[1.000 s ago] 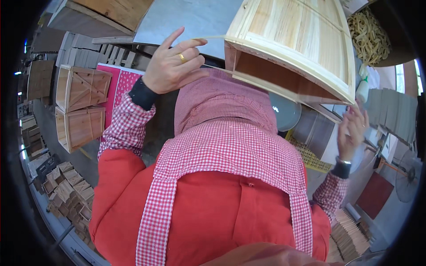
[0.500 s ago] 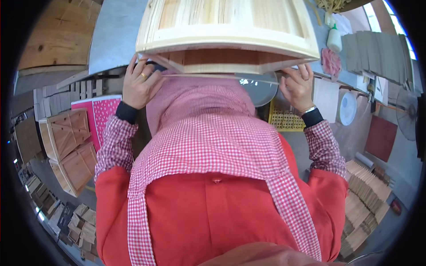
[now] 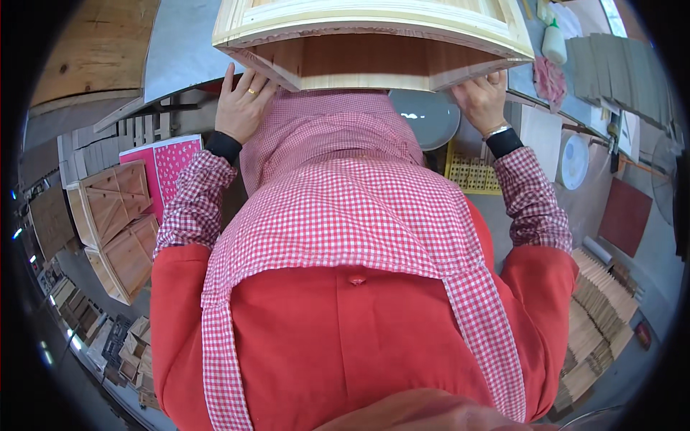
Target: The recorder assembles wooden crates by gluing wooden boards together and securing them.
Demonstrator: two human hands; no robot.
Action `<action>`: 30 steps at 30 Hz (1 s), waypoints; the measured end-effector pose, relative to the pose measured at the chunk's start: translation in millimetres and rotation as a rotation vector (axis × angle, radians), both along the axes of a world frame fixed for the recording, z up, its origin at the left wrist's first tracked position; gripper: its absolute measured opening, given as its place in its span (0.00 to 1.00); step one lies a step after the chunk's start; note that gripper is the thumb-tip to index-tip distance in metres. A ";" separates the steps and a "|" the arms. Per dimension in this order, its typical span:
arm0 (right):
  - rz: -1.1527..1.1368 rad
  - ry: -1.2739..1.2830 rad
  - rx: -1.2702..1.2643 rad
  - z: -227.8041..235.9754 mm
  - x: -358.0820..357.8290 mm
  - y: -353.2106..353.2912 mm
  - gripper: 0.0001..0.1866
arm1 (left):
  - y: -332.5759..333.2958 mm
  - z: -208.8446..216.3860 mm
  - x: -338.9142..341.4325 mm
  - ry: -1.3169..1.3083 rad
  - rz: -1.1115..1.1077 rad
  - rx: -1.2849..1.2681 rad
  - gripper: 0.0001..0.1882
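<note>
A pale wooden box (image 3: 366,79) lies on the table with its open side facing me. At its lower left corner is my left hand (image 3: 244,104), back of the hand up. Its index finger sticks up beside the corner, and the other fingertips meet the wood. My right hand (image 3: 481,100) is at the lower right corner, fingers bent up against the edge. Both thumbs are mostly hidden, and no strip shows between the hands.
A grey-blue table (image 3: 180,54) carries a white bottle (image 3: 554,43), a pink cloth (image 3: 549,82) and stacked grey boards (image 3: 618,75). A grey basin (image 3: 428,122) and yellow crate (image 3: 471,172) sit below. Wooden crates (image 3: 111,201) stand left; stacked wood pieces (image 3: 600,323) lie right.
The thin pale strip stretched between my hands is out of sight now. Both hands have moved up and inward to the box's lower corners. The whole view has shifted slightly.
</note>
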State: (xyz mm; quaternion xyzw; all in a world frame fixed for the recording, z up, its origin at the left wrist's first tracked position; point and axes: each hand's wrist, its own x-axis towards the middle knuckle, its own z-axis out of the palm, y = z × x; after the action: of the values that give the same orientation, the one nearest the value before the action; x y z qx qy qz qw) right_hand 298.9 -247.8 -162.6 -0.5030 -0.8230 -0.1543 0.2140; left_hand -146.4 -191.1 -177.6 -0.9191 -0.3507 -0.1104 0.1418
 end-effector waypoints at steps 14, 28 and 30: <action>0.106 0.999 -0.154 103.8 5.0 41.2 0.19 | 24.7 189.3 206.8 -0.432 -0.099 0.071 0.24; 0.342 1.085 -0.288 120.3 -11.2 17.6 0.21 | -8.4 214.9 207.9 -0.175 -0.066 0.073 0.18; 0.277 1.114 -0.380 108.6 -5.9 16.6 0.24 | -8.4 232.6 216.4 0.024 0.052 -0.168 0.11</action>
State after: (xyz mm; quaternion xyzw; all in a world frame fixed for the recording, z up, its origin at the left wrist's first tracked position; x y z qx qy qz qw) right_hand 293.0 -231.3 -54.0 -0.4255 -0.6581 0.3115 0.5374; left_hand 70.0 -199.4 55.1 -0.9195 -0.3809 -0.0660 0.0710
